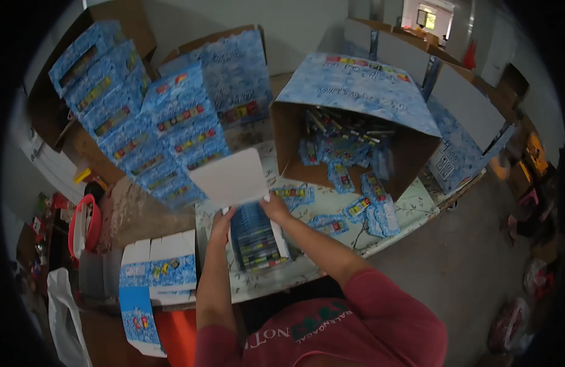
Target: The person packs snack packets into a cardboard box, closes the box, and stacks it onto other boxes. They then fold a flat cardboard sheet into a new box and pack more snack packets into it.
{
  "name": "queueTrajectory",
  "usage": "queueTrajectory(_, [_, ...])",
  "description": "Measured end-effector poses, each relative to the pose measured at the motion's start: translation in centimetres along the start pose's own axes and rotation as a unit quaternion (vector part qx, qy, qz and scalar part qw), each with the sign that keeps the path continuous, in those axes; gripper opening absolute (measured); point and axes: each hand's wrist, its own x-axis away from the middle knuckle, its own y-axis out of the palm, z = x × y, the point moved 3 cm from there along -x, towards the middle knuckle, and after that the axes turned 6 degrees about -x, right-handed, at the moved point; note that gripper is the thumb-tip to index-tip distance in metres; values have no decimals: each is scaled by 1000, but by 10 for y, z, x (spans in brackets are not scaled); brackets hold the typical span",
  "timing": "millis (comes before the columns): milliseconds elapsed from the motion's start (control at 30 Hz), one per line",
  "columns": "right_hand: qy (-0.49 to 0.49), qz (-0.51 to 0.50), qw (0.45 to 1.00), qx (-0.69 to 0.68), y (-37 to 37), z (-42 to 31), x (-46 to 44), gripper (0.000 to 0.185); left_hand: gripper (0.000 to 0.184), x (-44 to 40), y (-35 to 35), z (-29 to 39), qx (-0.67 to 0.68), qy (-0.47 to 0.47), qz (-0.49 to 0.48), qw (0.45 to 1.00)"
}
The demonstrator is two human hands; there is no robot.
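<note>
Between my two hands is a small open carton [283, 238], packed with a row of blue packets [253, 241]. Its white flap [230, 177] stands raised at the far end. My left hand [222, 222] grips the carton's left side near the flap. On the opposite side, my right hand [274, 208] holds the far right corner, fingers partly hidden. Loose blue packets [380, 217] lie on the table to the right. A large blue-printed box [362, 85] on its side opens toward me, with many more packets spilling from its mouth.
Stacked blue display cartons [184, 122] rise at the back left. Flattened printed cartons [172, 269] lie at the table's left edge, beside a red basin [85, 229]. More large boxes [466, 116] stand at the back right. A flower-patterned cloth [411, 211] covers the table.
</note>
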Motion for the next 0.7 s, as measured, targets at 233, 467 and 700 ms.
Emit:
queueTrajectory(233, [60, -140, 975, -162, -34, -27, 61, 70, 77, 18, -6, -16, -349, 99, 111, 925])
queueTrajectory(467, [-33, -91, 993, 68, -32, -20, 98, 79, 100, 86, 15, -4, -411, 34, 123, 903])
queueTrajectory(700, [-26, -69, 956, -285, -13, 8, 15, 48, 49, 14, -13, -24, 63, 125, -5, 990])
